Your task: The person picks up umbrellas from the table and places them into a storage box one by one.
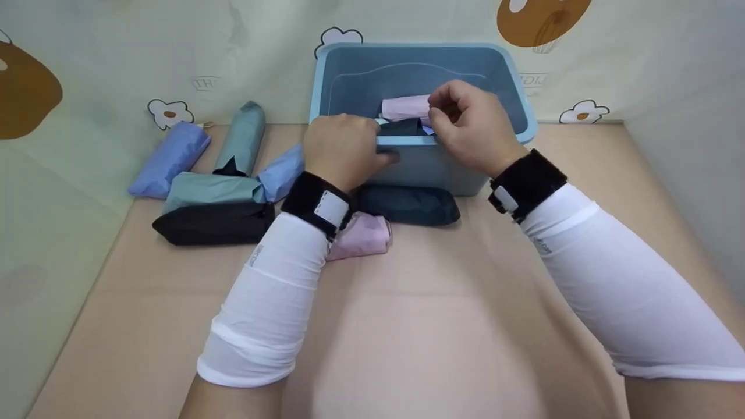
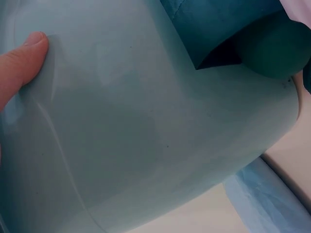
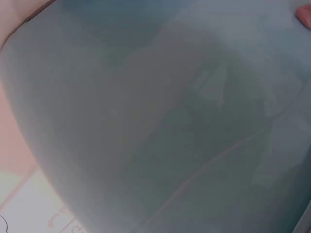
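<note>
My left hand (image 1: 343, 145) grips the front rim of a light blue plastic bin (image 1: 425, 70), its thumb (image 2: 30, 54) lying against the outer front wall. Above the front right of that rim, my right hand (image 1: 474, 125) has thumb and forefinger curled, pinching the right end of a pink folded umbrella (image 1: 404, 107). Below the pink one, inside the bin, lies a dark wrapped bundle (image 1: 400, 128). The deeper part of the bin's contents is hidden by the front wall and the hands.
Outside the bin, a dark teal folded umbrella (image 1: 407, 205) lies along its front, with a pink one (image 1: 364, 235) nearer. To the left lie a black one (image 1: 212, 224), green ones (image 1: 243, 137), and blue ones (image 1: 169, 160). A patterned curtain (image 1: 262, 52) hangs behind.
</note>
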Motion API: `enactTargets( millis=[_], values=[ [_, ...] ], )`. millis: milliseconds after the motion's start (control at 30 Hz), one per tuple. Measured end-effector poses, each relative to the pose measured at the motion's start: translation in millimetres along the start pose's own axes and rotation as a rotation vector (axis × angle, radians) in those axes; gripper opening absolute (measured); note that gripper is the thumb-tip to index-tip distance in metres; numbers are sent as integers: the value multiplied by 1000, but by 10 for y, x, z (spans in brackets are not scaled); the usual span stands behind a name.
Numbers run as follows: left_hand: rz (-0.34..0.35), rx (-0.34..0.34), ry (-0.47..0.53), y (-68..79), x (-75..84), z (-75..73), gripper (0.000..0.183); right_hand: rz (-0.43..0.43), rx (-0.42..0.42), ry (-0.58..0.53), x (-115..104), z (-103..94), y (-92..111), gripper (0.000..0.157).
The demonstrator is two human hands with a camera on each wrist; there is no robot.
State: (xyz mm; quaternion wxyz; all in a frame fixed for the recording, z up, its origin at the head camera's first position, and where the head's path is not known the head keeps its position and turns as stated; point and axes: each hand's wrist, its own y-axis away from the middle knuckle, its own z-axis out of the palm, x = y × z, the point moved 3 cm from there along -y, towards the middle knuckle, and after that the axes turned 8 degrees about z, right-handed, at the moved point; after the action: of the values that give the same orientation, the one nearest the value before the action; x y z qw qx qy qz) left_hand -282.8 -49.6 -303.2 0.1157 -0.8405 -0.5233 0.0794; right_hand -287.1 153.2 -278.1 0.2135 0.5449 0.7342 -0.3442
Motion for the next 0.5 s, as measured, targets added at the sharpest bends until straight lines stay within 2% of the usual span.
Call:
enactTargets(
  millis=[100,233,400,500],
  values=[
    [-3,-9,0,-3,1,11,55,-44,29,-20,50,-14,100,19],
    [-11,-26,-3,0,-2,14,56,-130,48,-42,128,-4,330,18],
    [-10,-37,-14,1,-6,5,58,-290,71,30,243,28,675,19],
    [-4,-26,-16,1,-16,6,59,-356,96,75,304,47,825,19]
  ],
)
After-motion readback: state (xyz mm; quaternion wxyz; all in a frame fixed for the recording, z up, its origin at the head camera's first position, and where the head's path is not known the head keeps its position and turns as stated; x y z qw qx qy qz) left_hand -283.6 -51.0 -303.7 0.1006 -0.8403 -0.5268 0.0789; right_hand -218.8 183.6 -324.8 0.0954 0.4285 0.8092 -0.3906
